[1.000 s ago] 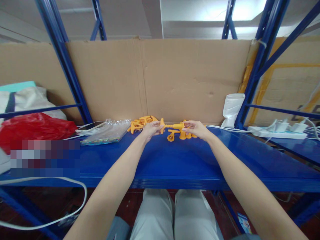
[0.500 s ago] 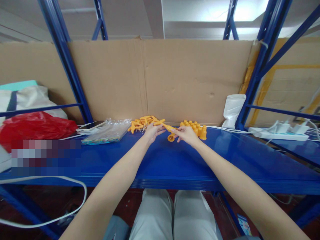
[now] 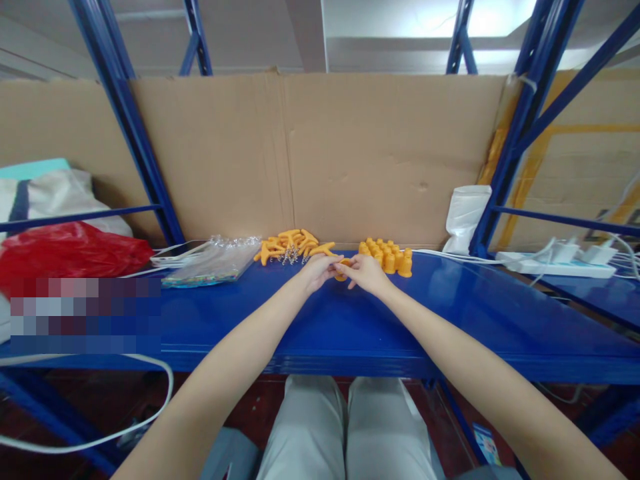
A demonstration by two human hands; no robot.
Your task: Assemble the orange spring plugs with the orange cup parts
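My left hand [image 3: 318, 272] is closed around a yellow T-shaped handle [image 3: 323, 249], whose crossbar shows beyond the fingers. Fingertip to fingertip with it, my right hand [image 3: 370, 272] pinches a yellow cup-shaped piece [image 3: 341, 277], mostly covered by the fingers. Exactly how the two pieces meet is hidden. Behind my left hand lies a pile of similar yellow T-shaped handles [image 3: 285, 241] with small metal spirals at their ends. Several yellow cup-shaped pieces [image 3: 390, 260] stand grouped just right of my right hand.
A blue shelf top [image 3: 345, 333] carries everything, backed by a cardboard panel [image 3: 370, 153]. Clear plastic bags [image 3: 215, 263] and a red bag [image 3: 70, 257] lie to the left. A white pouch [image 3: 466, 220] leans by the right post; a power strip [image 3: 560, 265] lies beyond it.
My left hand has moved right, bringing the T-shaped handle up to the cup-shaped piece, so the fingers of both hands now meet. The handle's shaft, visible before, is now covered.
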